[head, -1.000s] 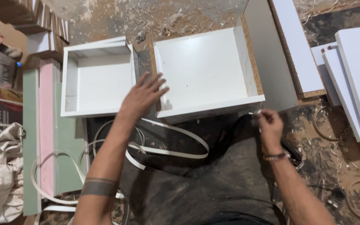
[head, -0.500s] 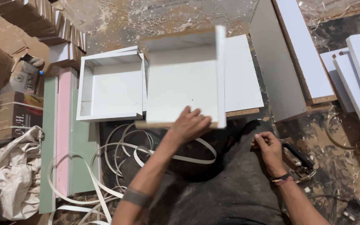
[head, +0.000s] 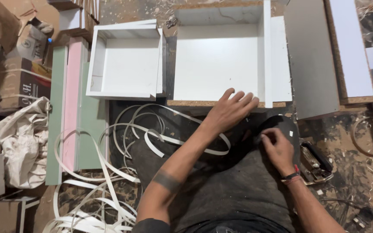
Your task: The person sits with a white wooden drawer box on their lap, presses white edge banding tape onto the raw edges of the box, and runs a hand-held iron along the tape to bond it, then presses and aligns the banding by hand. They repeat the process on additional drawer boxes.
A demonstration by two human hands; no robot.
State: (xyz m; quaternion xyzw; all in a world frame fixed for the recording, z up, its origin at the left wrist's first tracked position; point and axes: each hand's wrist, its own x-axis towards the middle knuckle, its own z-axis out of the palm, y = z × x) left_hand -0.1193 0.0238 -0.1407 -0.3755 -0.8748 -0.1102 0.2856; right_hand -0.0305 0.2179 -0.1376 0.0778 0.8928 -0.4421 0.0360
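My left hand (head: pixel 229 111) lies flat, fingers spread, on the near raw edge of a white laminated drawer box (head: pixel 221 60) set in front of me. One white side panel (head: pixel 267 51) of that box stands upright at its right. My right hand (head: pixel 277 146) rests on my dark trouser knee with thumb and fingers pinched together; whether something small is between them cannot be told. A second white drawer box (head: pixel 126 60) sits to the left, apart from both hands.
Loose white edge-banding strips (head: pixel 109 172) curl over the floor at my left. Green and pink boards (head: pixel 72 108) lie further left, by a crumpled sack (head: pixel 22 138) and cardboard boxes (head: pixel 18 82). Grey and white panels (head: pixel 311 60) lie right. A dark metal tool (head: pixel 316 164) lies in sawdust.
The white drawer box has turned and settled flat, its side panel now at the right. My left hand shifted right onto its near edge. My right hand stayed on my knee.
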